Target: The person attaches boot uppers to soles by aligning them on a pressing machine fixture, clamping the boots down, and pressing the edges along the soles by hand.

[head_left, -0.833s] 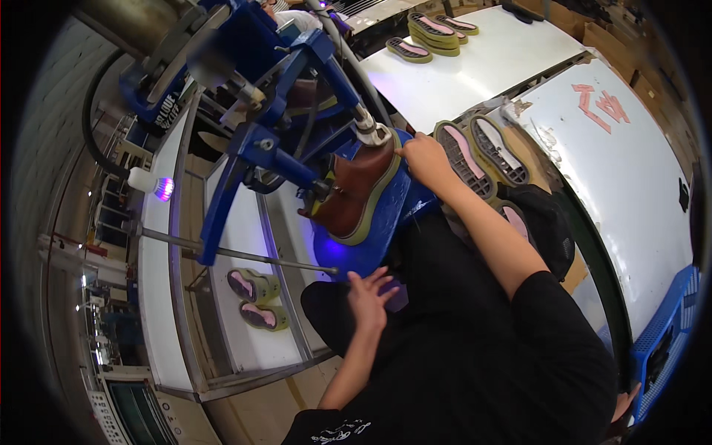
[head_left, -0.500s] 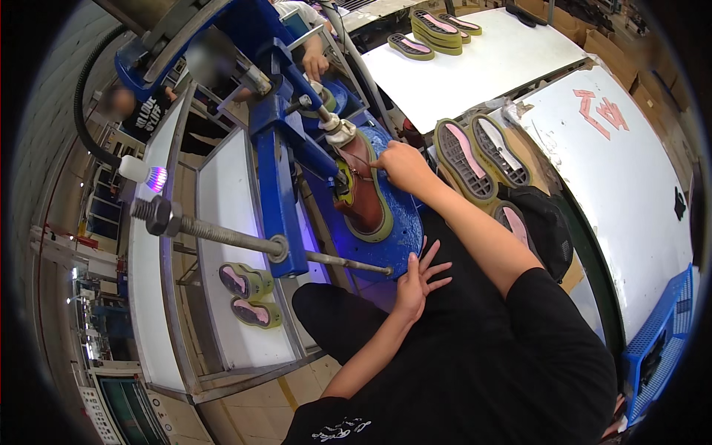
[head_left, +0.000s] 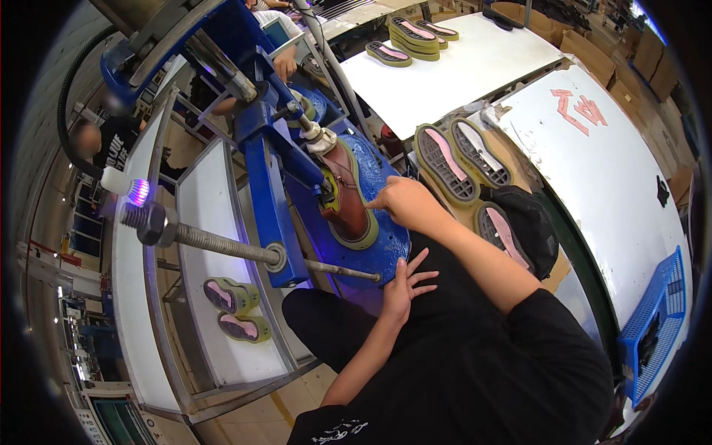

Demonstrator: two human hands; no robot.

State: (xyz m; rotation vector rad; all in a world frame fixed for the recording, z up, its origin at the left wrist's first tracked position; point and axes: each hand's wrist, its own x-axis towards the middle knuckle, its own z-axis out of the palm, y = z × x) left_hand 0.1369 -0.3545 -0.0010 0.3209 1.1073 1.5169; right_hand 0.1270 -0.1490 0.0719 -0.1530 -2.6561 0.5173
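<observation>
A reddish-brown shoe (head_left: 351,210) with an olive-green sole edge is clamped in a blue press (head_left: 265,194), on its blue base plate (head_left: 391,236). My right hand (head_left: 412,204) has its index finger stretched out, the tip at the shoe's side just above the sole. The other fingers curl in and nothing shows in them. My left hand (head_left: 400,293) lies at the near edge of the plate with its fingers spread, holding nothing. A threaded rod (head_left: 222,243) with a big nut crosses the press left of that hand.
Shoe soles (head_left: 449,163) with pink strips lie on the right, by a black cloth (head_left: 530,230). More soles (head_left: 414,38) sit on the white far table (head_left: 400,93), others (head_left: 245,328) on the left shelf. A blue basket (head_left: 653,326) stands far right. Another person's hand (head_left: 285,65) works beyond the press.
My right index finger has moved from the shoe's upper front down along its side to near the sole edge. My left hand stays spread by the plate. The whole view has shifted slightly.
</observation>
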